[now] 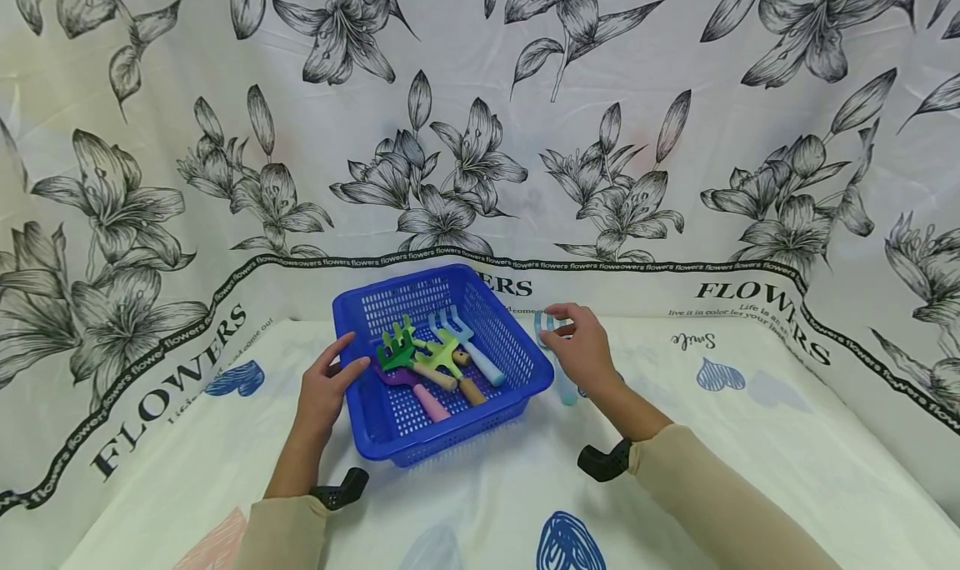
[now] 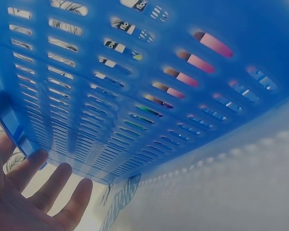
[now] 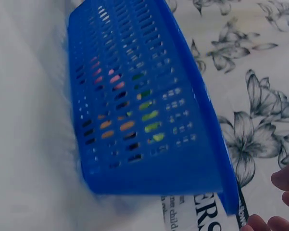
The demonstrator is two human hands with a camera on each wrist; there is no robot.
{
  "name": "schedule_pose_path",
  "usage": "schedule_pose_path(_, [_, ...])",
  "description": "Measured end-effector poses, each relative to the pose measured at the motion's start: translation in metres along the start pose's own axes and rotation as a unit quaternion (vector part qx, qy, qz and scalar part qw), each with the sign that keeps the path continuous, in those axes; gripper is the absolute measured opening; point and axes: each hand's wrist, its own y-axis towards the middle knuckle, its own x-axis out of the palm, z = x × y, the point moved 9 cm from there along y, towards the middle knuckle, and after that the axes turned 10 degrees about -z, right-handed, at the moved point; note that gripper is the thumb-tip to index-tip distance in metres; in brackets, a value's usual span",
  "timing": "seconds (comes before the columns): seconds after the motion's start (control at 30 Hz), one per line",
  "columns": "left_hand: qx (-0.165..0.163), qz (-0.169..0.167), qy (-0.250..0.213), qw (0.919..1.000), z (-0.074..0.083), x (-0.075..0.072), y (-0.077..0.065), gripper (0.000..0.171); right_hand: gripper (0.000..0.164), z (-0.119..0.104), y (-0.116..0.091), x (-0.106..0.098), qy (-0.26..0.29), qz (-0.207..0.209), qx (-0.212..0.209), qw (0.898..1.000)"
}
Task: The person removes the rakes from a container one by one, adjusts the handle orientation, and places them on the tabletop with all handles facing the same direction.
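A blue plastic basket [image 1: 450, 447] stands on the cloth-covered table, holding several toy garden tools. Inside lie a light-blue rake [image 1: 483, 362], a dark-green rake [image 1: 396, 349], a light-green fork [image 1: 437, 353] and a purple tool with a pink handle [image 1: 431, 403]. My left hand [image 1: 321, 395] is at the basket's left rim, its fingers spread and fairly straight in the left wrist view. Beyond the right rim, my right hand [image 1: 585, 349] hangs over another light-blue rake [image 1: 567, 393], hiding its middle. A gap parts the right fingertips [image 3: 284, 177], and nothing shows between them.
Behind the table hangs a white curtain [image 1: 525, 170] with black flower prints. The table cloth [image 1: 495, 512] carries heart prints. Each wrist wears a black camera mount [image 1: 345, 488]. A small dark-blue thing shows just beside the right hand, mostly hidden.
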Motion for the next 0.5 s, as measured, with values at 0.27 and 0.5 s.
schedule_pose_path(0.27, [0.003, -0.005, -0.004, 1.0000, 0.001, 0.000, 0.001, 0.070, 0.033, -0.017, 0.002, 0.018, 0.040, -0.018, -0.033, 0.998])
schedule_pose_path(0.5, [0.007, -0.004, -0.002, 1.0000, 0.002, 0.000, 0.000, 0.069, 0.035, -0.032, 0.004, 0.035, 0.052, -0.041, -0.045, 0.997])
